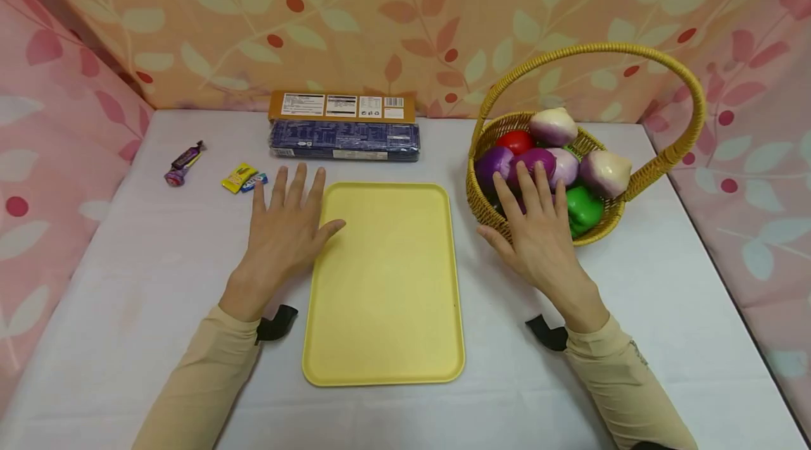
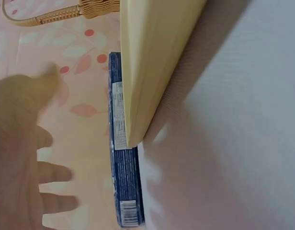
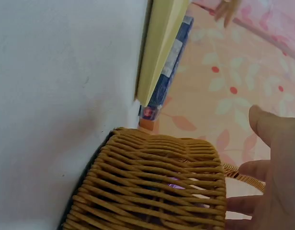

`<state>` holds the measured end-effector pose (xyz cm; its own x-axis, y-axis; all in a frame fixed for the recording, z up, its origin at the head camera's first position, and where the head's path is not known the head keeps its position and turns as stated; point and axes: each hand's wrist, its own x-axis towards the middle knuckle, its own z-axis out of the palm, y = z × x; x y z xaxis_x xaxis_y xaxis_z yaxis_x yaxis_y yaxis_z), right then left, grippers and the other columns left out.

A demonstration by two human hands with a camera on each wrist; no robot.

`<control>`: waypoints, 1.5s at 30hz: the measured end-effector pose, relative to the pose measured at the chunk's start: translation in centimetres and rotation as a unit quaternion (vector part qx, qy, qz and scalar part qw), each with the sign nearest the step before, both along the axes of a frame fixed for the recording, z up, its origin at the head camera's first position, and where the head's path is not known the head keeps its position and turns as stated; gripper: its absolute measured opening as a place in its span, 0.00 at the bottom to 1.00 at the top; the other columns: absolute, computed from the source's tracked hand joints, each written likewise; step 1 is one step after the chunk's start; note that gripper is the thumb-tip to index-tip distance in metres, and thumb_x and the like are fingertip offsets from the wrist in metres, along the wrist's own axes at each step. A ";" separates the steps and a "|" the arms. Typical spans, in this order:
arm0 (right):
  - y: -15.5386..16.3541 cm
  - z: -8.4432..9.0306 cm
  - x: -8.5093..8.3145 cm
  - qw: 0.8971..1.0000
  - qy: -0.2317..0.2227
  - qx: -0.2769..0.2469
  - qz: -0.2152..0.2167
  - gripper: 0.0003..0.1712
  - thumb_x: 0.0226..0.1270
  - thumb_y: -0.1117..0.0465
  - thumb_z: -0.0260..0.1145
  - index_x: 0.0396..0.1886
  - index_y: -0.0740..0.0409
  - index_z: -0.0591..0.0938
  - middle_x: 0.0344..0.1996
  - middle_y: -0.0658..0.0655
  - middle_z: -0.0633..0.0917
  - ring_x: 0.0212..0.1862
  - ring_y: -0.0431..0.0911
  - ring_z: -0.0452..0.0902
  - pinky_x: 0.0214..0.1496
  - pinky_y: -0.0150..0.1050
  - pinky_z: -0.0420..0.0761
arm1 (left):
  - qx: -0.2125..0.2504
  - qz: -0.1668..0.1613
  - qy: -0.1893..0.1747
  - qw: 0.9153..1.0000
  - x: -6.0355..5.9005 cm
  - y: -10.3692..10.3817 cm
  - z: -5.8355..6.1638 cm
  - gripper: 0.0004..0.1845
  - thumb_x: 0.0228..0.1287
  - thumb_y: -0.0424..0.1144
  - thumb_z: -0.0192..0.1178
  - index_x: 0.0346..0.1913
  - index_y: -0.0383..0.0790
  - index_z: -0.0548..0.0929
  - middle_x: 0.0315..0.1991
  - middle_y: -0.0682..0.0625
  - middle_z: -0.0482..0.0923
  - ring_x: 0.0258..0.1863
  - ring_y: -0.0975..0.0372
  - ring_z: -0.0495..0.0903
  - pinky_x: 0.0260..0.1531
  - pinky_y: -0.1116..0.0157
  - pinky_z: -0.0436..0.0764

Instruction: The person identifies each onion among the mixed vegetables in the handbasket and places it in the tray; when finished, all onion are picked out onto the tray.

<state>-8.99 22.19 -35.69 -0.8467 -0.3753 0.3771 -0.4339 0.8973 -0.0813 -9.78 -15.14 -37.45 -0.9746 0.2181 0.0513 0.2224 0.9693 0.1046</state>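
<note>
An empty yellow tray (image 1: 384, 281) (image 2: 152, 62) (image 3: 159, 45) lies in the middle of the white table. My left hand (image 1: 285, 225) (image 2: 23, 158) hovers flat and open just left of the tray's far left corner, thumb over its rim. To the tray's right stands a wicker basket (image 1: 488, 203) (image 3: 152, 187) with a tall handle (image 1: 608, 50). It holds toy vegetables: purple (image 1: 497, 163), red (image 1: 516, 141), white-pink (image 1: 553, 126) and green (image 1: 584, 208). My right hand (image 1: 535, 225) (image 3: 277, 172), fingers straight, reaches over the basket's near left rim, fingertips close to the purple pieces.
A blue packet (image 1: 345, 140) (image 2: 124, 191) and an orange box (image 1: 342, 106) lie behind the tray by the back curtain. Small wrapped candies (image 1: 184, 163) (image 1: 243, 179) sit at the far left. Patterned curtains wall the table on three sides.
</note>
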 end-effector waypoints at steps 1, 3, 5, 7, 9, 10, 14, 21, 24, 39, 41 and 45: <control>0.0 0.0 -0.1 1.000 0.005 -0.005 0.001 0.44 0.70 0.30 0.47 0.75 0.54 0.62 0.74 0.70 0.59 0.78 0.66 0.44 0.74 0.70 0.46 | 0.010 0.002 -0.006 1.000 -0.1 0.0 0.1 0.43 0.70 0.62 0.49 0.78 0.41 0.50 0.76 0.35 0.53 0.75 0.39 0.52 0.70 0.34 0.50; 0.2 0.1 -0.3 1.000 0.021 -0.017 0.002 0.41 0.69 0.38 0.57 0.74 0.55 0.63 0.73 0.70 0.61 0.77 0.67 0.48 0.74 0.70 0.48 | 0.038 0.009 -0.018 0.999 -0.2 -0.1 0.1 0.40 0.71 0.56 0.52 0.76 0.37 0.55 0.72 0.34 0.62 0.71 0.39 0.62 0.67 0.37 0.60; 0.4 0.1 -0.6 0.999 0.040 -0.035 0.000 0.40 0.65 0.46 0.64 0.73 0.56 0.65 0.71 0.71 0.64 0.76 0.67 0.51 0.73 0.70 0.51 | 0.076 0.020 -0.030 0.996 -0.5 -0.2 -0.2 0.36 0.71 0.52 0.53 0.73 0.34 0.60 0.67 0.33 0.69 0.64 0.39 0.71 0.60 0.39 0.70; 0.6 0.2 -0.9 0.997 0.059 -0.057 -0.002 0.38 0.63 0.50 0.65 0.71 0.58 0.67 0.70 0.71 0.66 0.75 0.67 0.55 0.72 0.70 0.53 | 0.130 0.037 -0.043 0.990 -0.8 -0.5 -0.6 0.32 0.72 0.49 0.54 0.70 0.31 0.65 0.61 0.33 0.74 0.55 0.41 0.78 0.52 0.42 0.76; 0.8 0.2 -1.2 0.994 0.078 -0.082 -0.002 0.36 0.62 0.53 0.66 0.68 0.60 0.70 0.68 0.71 0.69 0.73 0.66 0.58 0.72 0.69 0.55 | 0.183 0.052 -0.051 0.980 -1.1 -0.9 -1.2 0.28 0.72 0.46 0.53 0.67 0.30 0.69 0.55 0.34 0.79 0.48 0.44 0.81 0.46 0.45 0.78; 1.0 0.2 -1.4 0.992 0.087 -0.094 0.000 0.35 0.62 0.54 0.65 0.67 0.60 0.71 0.67 0.71 0.70 0.73 0.66 0.59 0.72 0.68 0.56 | 0.208 0.058 -0.057 0.975 -1.3 -1.1 -1.5 0.27 0.72 0.46 0.53 0.65 0.30 0.71 0.51 0.35 0.80 0.44 0.46 0.81 0.43 0.47 0.79; 1.6 0.2 -2.1 0.988 0.106 -0.116 0.006 0.33 0.62 0.56 0.65 0.66 0.63 0.73 0.65 0.72 0.71 0.70 0.67 0.62 0.74 0.64 0.58 | 0.284 0.080 -0.110 0.949 -1.9 -2.3 -2.6 0.22 0.72 0.49 0.52 0.58 0.35 0.76 0.41 0.41 0.82 0.36 0.53 0.81 0.39 0.55 0.79; 2.7 -0.1 -3.1 0.992 0.061 -0.107 -0.012 0.36 0.61 0.54 0.69 0.68 0.59 0.71 0.67 0.74 0.67 0.70 0.68 0.61 0.72 0.64 0.60 | 0.366 0.074 -0.168 0.912 -2.7 -3.3 -4.7 0.17 0.71 0.53 0.55 0.46 0.43 0.81 0.27 0.49 0.81 0.16 0.61 0.75 0.24 0.65 0.74; 2.8 -0.1 -3.4 0.994 0.035 -0.105 -0.021 0.36 0.61 0.54 0.69 0.68 0.57 0.71 0.69 0.74 0.65 0.70 0.68 0.61 0.70 0.66 0.62 | 0.381 0.063 -0.175 0.906 -2.6 -3.3 -5.2 0.17 0.70 0.52 0.57 0.46 0.42 0.81 0.27 0.48 0.82 0.14 0.61 0.76 0.20 0.65 0.75; 2.8 0.3 -3.6 0.980 0.062 -0.179 -0.060 0.28 0.56 0.64 0.71 0.59 0.62 0.78 0.57 0.70 0.74 0.56 0.64 0.72 0.57 0.58 0.74 | 0.387 0.064 -0.161 0.905 -2.3 -3.0 -5.1 0.14 0.69 0.47 0.59 0.47 0.40 0.79 0.26 0.47 0.81 0.15 0.60 0.78 0.18 0.64 0.78; 2.9 0.4 -3.5 0.981 0.062 -0.173 -0.055 0.28 0.56 0.63 0.71 0.58 0.61 0.78 0.55 0.71 0.74 0.54 0.65 0.72 0.56 0.58 0.74 | 0.388 0.063 -0.161 0.905 -2.4 -3.0 -5.2 0.14 0.69 0.47 0.59 0.47 0.40 0.79 0.26 0.47 0.81 0.15 0.60 0.78 0.18 0.64 0.78; 2.9 0.4 -3.4 0.987 0.015 -0.146 -0.068 0.31 0.57 0.60 0.72 0.61 0.60 0.75 0.60 0.71 0.72 0.55 0.68 0.72 0.58 0.63 0.73 | 0.389 0.059 -0.161 0.905 -2.4 -3.1 -5.3 0.14 0.69 0.47 0.59 0.47 0.39 0.80 0.25 0.46 0.80 0.15 0.60 0.78 0.17 0.64 0.78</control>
